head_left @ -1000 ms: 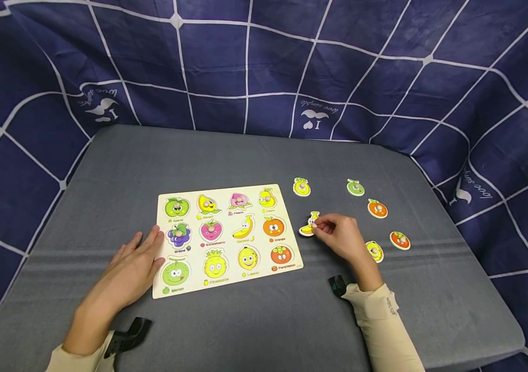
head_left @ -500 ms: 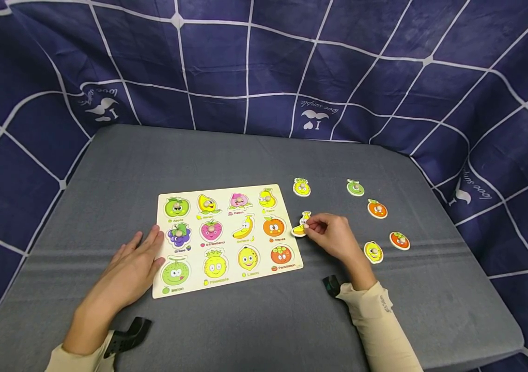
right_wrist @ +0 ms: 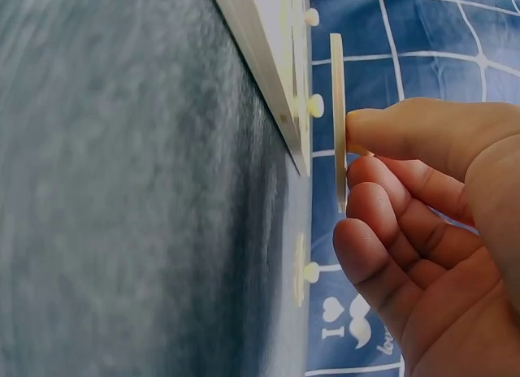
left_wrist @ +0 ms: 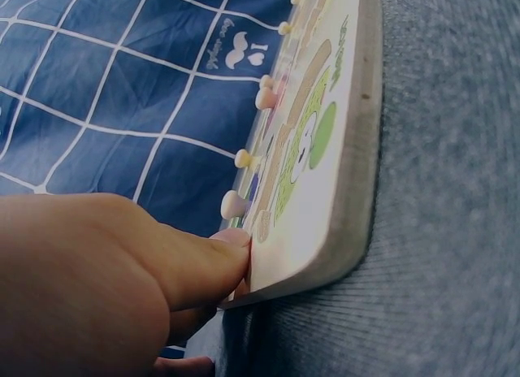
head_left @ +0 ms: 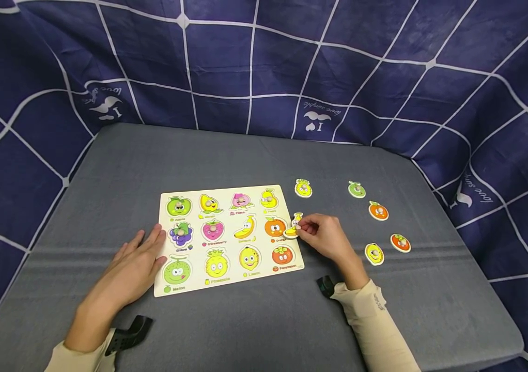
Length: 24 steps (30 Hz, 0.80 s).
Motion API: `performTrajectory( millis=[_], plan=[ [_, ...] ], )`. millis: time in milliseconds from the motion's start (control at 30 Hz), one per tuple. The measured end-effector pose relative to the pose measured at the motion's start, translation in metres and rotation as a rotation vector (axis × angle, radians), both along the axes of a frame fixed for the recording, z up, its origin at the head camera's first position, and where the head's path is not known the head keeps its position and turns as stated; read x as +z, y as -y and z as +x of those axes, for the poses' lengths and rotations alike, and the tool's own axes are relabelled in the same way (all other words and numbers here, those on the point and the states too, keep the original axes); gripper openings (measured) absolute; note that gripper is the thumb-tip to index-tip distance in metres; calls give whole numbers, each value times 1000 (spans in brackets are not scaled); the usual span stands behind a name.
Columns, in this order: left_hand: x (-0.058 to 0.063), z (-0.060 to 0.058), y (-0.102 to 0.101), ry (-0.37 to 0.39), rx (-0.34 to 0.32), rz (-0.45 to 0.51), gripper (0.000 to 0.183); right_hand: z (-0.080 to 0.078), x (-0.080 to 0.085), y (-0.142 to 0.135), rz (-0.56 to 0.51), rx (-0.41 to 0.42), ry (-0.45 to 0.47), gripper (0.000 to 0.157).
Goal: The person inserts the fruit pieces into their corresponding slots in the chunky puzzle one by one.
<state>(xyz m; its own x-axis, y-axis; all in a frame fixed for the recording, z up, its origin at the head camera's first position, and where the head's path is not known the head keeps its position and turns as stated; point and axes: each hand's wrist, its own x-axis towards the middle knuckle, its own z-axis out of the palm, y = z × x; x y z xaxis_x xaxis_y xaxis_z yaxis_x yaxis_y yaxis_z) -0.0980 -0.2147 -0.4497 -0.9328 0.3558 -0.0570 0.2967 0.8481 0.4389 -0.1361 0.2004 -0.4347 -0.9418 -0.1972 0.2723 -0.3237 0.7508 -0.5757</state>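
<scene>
In the head view my right hand (head_left: 326,236) pinches a banana puzzle piece (head_left: 293,227) between thumb and fingers, over the right edge of the wooden fruit puzzle board (head_left: 231,242). The right wrist view has the banana piece (right_wrist: 339,121) edge-on, raised above the table. My left hand (head_left: 133,269) lies with fairly straight fingers at the board's left edge, and its thumb (left_wrist: 231,245) touches the board's corner in the left wrist view. Apple, grape, strawberry, orange and other knobbed pieces sit in the board; the banana (head_left: 244,227), melon, pineapple, lemon and persimmon places show printed pictures.
Loose pieces lie on the grey table right of the board: pineapple (head_left: 303,188), melon (head_left: 356,189), orange (head_left: 378,211), persimmon (head_left: 400,243) and lemon (head_left: 374,254). A blue checked cloth (head_left: 227,62) rises behind the table and along its sides.
My right hand has carried the banana piece leftward, from the table beside the board to over its right edge. My left hand has stayed in place.
</scene>
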Motion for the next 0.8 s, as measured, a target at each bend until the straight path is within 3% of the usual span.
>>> performTrajectory(
  millis=[800],
  plan=[
    [-1, 2, 0, -34, -4, -7, 57, -10, -2, 30, -31, 104, 31, 4]
  ],
)
